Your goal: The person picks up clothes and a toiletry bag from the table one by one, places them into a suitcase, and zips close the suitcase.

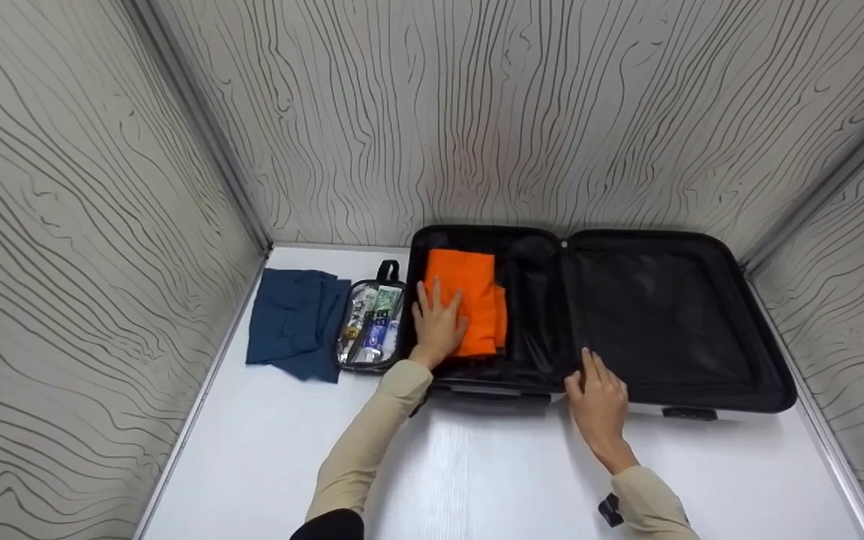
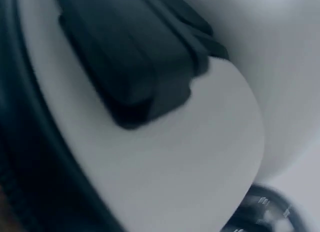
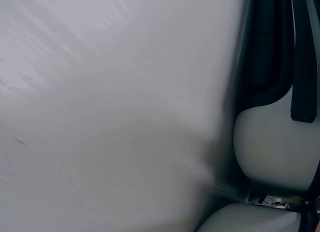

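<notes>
An open black suitcase [image 1: 649,330] lies on the white table, its two halves spread side by side. Folded orange cloth [image 1: 473,300] rests in the left half. My left hand [image 1: 438,322] lies on that cloth with its fingers spread. At the front edge of the suitcase, near the join of the halves, my right hand [image 1: 598,397] touches the rim with fingers extended. Neither wrist view shows a hand clearly.
Left of the suitcase stands a clear toiletry bag [image 1: 372,326] with tubes inside. Beyond it lies folded dark blue cloth [image 1: 297,319]. Patterned walls [image 1: 477,112] border the table [image 1: 462,480] at the back and sides.
</notes>
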